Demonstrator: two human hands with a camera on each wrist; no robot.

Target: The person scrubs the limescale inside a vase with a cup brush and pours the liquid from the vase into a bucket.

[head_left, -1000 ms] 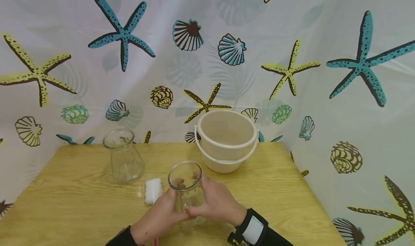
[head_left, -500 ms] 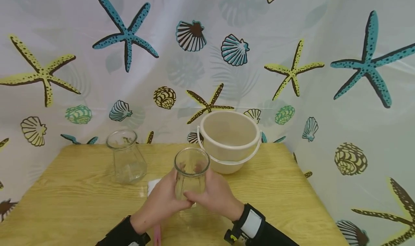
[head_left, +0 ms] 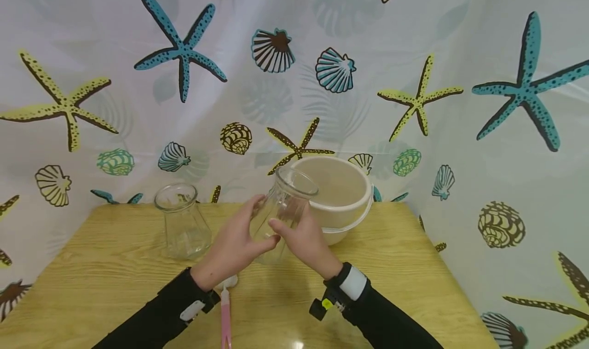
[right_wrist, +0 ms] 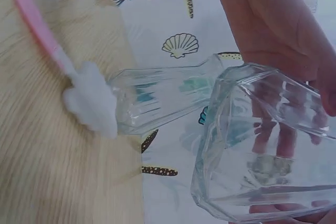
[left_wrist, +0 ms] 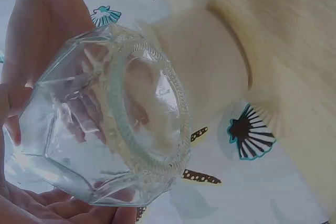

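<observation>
Between both hands is a clear faceted glass vase (head_left: 281,208), raised off the table and tilted with its mouth to the right. My left hand (head_left: 235,242) grips its left side, and my right hand (head_left: 307,236) wraps its right side, thumb toward me. The mouth overlaps the left rim of a white bucket (head_left: 339,217) in the head view. The left wrist view shows the vase's thick round base (left_wrist: 152,108), with fingers showing through the glass. Below lies a sponge brush with a pink handle (head_left: 225,316) and white head (right_wrist: 92,100), partly hidden by the left wrist.
A second glass vase (head_left: 185,229) stands upright at the table's back left. The bucket, its handle (head_left: 352,225) lowered in front, stands at the back. Behind the wooden table (head_left: 115,287) hangs a curtain (head_left: 276,103) printed with shells and starfish.
Both hands have lifted the vase from near the table, up and away from me, and tipped its mouth rightward toward the bucket. More of the brush's pink handle shows now.
</observation>
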